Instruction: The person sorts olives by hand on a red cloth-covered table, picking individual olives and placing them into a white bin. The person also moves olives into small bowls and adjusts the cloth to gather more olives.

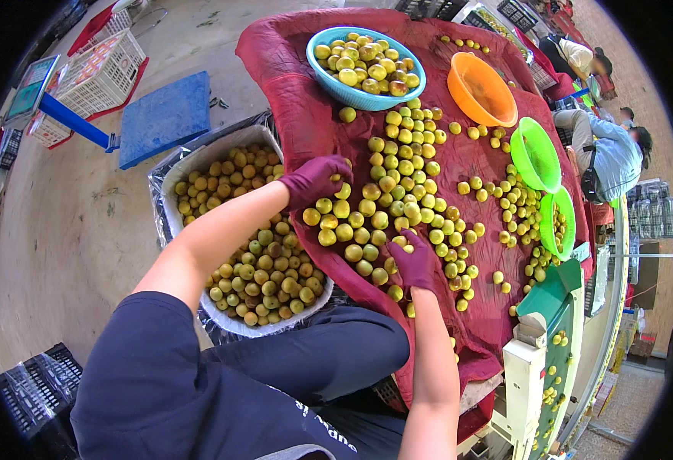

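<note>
Both hands wear thin maroon gloves over a red cloth [325, 80] strewn with round yellow-green fruits [405, 168]. My left hand [318, 179] is at the cloth's left edge, its fingers curled around a fruit [336, 177]. Nearer the middle of the scattered fruits, my right hand [414, 259] has its fingertips on a fruit [408, 249]; whether it grips it is unclear. Below my left forearm stands a lined crate [167, 184] full of similar fruits. A blue plastic basket [314, 72] heaped with fruits rests at the cloth's far side.
An orange basket [457, 86] and two green baskets [520, 161] stand towards the right. Beyond them are a green conveyor [549, 293] carrying fruits and a person in a light blue shirt [615, 149]. At left are a blue platform scale [167, 118] and white crates [103, 75].
</note>
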The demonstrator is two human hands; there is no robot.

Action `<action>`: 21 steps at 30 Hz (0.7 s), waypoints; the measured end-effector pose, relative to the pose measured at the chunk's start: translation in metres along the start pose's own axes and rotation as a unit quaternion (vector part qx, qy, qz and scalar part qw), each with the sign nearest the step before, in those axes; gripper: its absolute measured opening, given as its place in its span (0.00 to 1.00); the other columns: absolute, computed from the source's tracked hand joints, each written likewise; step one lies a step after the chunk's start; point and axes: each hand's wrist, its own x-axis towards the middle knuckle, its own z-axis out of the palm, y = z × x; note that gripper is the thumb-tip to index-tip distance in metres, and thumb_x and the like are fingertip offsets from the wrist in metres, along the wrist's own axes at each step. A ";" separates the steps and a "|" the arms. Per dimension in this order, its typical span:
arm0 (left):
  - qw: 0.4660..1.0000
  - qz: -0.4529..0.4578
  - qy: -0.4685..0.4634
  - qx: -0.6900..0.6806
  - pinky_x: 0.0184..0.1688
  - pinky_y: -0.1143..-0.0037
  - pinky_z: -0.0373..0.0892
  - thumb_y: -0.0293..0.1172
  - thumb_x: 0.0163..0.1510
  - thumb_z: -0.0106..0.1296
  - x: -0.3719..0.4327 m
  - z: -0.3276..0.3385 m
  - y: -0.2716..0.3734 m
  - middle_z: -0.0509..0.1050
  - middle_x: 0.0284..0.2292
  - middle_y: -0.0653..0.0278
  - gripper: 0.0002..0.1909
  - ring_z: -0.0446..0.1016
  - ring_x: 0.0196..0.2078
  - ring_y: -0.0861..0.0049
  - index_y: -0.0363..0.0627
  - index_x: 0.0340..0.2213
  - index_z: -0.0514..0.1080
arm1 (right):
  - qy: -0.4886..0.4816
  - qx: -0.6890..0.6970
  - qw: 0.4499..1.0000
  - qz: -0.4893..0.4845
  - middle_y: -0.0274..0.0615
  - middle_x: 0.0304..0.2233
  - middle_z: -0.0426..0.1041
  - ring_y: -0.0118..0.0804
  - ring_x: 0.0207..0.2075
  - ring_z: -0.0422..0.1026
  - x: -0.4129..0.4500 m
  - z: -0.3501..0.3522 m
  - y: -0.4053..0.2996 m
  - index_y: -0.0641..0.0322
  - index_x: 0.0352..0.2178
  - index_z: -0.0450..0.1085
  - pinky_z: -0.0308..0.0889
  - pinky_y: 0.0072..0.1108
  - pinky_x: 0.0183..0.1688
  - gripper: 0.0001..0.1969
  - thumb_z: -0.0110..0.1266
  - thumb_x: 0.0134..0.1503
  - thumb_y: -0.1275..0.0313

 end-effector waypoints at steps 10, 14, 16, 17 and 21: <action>0.959 -0.187 -0.144 0.159 0.42 0.64 0.68 0.40 0.42 0.59 -0.069 0.021 0.030 0.65 0.43 0.48 0.24 0.69 0.42 0.52 0.50 0.43 0.68 | -0.241 0.012 0.943 -0.230 0.55 0.50 0.65 0.44 0.51 0.66 -0.058 0.076 -0.098 0.67 0.54 0.57 0.61 0.26 0.53 0.36 0.60 0.47 0.60; 0.953 -0.183 -0.081 0.226 0.43 0.63 0.68 0.40 0.41 0.59 -0.068 0.035 0.050 0.61 0.47 0.43 0.24 0.70 0.42 0.50 0.49 0.41 0.68 | -0.043 0.038 0.988 -0.146 0.54 0.45 0.67 0.50 0.46 0.67 -0.009 0.038 -0.074 0.65 0.49 0.61 0.61 0.31 0.51 0.28 0.59 0.46 0.68; 0.950 -0.115 0.030 0.289 0.44 0.60 0.69 0.42 0.39 0.59 -0.061 0.054 0.058 0.55 0.52 0.39 0.24 0.71 0.41 0.50 0.50 0.40 0.68 | 0.068 -0.087 0.978 -0.177 0.52 0.45 0.65 0.51 0.47 0.64 0.018 0.039 -0.044 0.63 0.47 0.62 0.58 0.33 0.52 0.25 0.56 0.46 0.68; 0.955 -0.158 0.012 0.251 0.40 0.59 0.70 0.39 0.44 0.54 -0.053 0.059 0.076 0.55 0.53 0.41 0.20 0.73 0.38 0.51 0.50 0.40 0.67 | 0.096 -0.172 0.965 -0.172 0.52 0.46 0.64 0.52 0.48 0.62 0.023 0.040 -0.030 0.63 0.46 0.63 0.56 0.34 0.53 0.24 0.55 0.46 0.69; 0.952 -0.172 -0.039 0.250 0.32 0.63 0.72 0.30 0.51 0.43 -0.045 0.074 0.081 0.60 0.49 0.48 0.12 0.74 0.34 0.53 0.48 0.39 0.67 | 0.043 -0.181 0.979 -0.083 0.53 0.48 0.61 0.56 0.51 0.61 0.020 0.060 -0.017 0.59 0.47 0.62 0.58 0.37 0.52 0.23 0.50 0.46 0.71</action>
